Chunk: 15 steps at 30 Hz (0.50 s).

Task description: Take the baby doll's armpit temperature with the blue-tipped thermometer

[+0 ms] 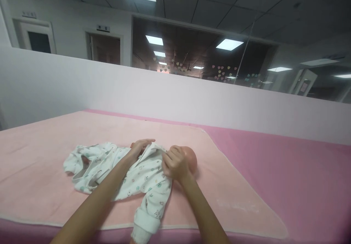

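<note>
Two hands (139, 148) (175, 162), seemingly one clothed doll (149, 174)

A bench (274, 163) covered in smooth pink material carries a peach, soft-looking cloth mat (219, 178) with a pale bound edge, leaving pink bare widely at the right. On the mat lies a smooth-headed baby doll (191, 159) in a white cotton-like garment (145, 172) with small prints, one sleeve crossing the near edge.
</note>
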Each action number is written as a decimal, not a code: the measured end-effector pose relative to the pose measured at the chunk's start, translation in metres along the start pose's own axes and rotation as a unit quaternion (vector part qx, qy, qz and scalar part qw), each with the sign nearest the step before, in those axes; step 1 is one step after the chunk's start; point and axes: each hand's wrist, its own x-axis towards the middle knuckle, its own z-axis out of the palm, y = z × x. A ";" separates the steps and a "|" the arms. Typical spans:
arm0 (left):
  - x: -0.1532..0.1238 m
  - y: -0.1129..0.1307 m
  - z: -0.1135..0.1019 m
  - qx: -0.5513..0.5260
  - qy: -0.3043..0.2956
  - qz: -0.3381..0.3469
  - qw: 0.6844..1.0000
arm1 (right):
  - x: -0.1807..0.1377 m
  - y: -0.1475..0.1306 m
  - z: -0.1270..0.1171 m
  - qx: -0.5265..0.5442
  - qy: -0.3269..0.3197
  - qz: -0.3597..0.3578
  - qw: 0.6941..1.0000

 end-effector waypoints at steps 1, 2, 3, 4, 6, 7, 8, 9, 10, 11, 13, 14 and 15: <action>0.002 -0.002 -0.001 0.003 0.001 0.008 1.000 | 0.008 -0.006 0.008 -0.087 -0.054 -0.068 0.992; 0.005 -0.004 -0.003 0.007 0.003 0.017 1.000 | 0.017 -0.011 0.015 -0.167 -0.092 -0.111 0.975; 0.007 -0.006 -0.004 0.011 0.005 0.023 1.000 | 0.025 -0.014 0.022 -0.239 -0.117 -0.131 0.955; 0.010 -0.007 -0.005 0.013 0.007 0.026 1.000 | 0.032 -0.016 0.027 -0.289 -0.127 -0.123 0.941; 0.012 -0.009 -0.006 0.018 0.011 0.031 0.999 | 0.041 -0.018 0.036 -0.343 -0.133 -0.075 0.927; 0.012 -0.009 -0.006 0.022 0.013 0.033 0.999 | 0.044 -0.018 0.039 -0.356 -0.135 -0.054 0.923; 0.011 -0.008 -0.006 0.029 0.015 0.037 0.999 | 0.044 -0.018 0.041 -0.362 -0.139 -0.043 0.921; 0.010 -0.007 -0.005 0.038 0.013 0.042 0.998 | 0.043 -0.019 0.041 -0.366 -0.144 -0.040 0.919; 0.009 -0.006 -0.004 0.048 0.009 0.048 0.998 | 0.040 -0.021 0.040 -0.369 -0.148 -0.044 0.916; 0.007 -0.005 -0.003 0.058 0.003 0.055 0.997 | 0.037 -0.023 0.036 -0.373 -0.149 -0.049 0.915; 0.003 -0.002 -0.001 0.070 -0.009 0.068 0.995 | 0.029 -0.027 0.023 -0.375 -0.128 -0.052 0.917; 0.002 -0.001 0.000 0.072 -0.012 0.070 0.995 | 0.024 -0.029 0.013 -0.370 -0.106 -0.048 0.922; 0.001 -0.001 0.001 0.072 -0.011 0.071 0.995 | 0.021 -0.030 0.003 -0.358 -0.077 -0.039 0.930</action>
